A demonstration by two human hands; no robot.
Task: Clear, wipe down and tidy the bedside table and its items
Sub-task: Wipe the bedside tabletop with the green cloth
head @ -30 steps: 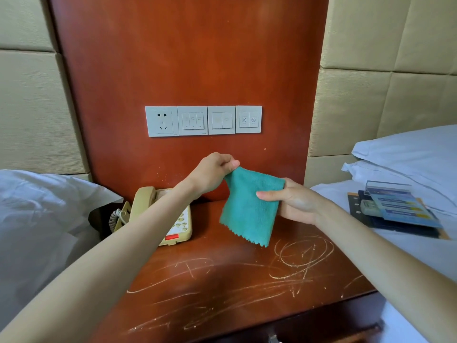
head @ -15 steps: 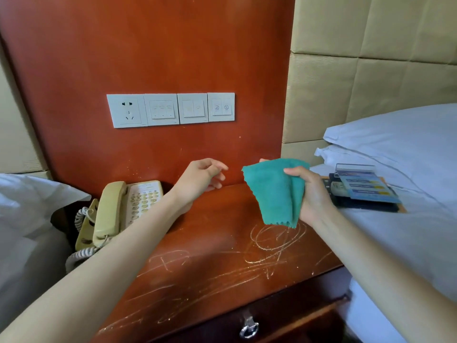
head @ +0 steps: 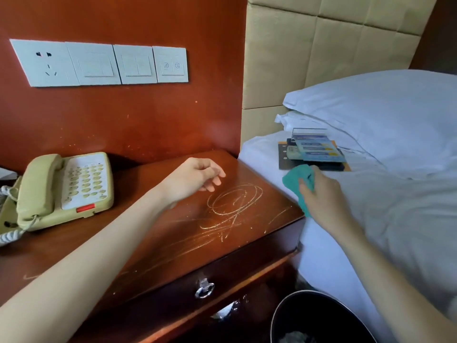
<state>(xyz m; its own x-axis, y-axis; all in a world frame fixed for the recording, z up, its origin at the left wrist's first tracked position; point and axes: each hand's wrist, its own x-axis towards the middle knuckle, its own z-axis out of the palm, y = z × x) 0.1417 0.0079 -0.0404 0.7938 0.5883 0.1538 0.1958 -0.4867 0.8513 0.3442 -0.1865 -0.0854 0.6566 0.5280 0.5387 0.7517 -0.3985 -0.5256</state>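
Wiping step: judged finished or paused, since the cloth is off the table and over the bed.
Cloth: teal, bunched up, at the bed's near edge, just in front of the stack of cards and folders.
Right hand: fingers curled round the cloth, gripping it in a wad against the sheet.
Left hand: holds nothing, fingers loosely curled, hovering over the tabletop near its right rear corner.
Table: red-brown top, bare but for the phone at the left; pale scratch marks show on its right half.
Stack: lies on the bed beside the pillow, apart from the table.
Next move: likely setting the cloth down and carrying the stack back onto the table; that calls for a free hand and a grip under the whole pile so that the loose top card does not slide.
Around: bin below, switch panel on the wall.
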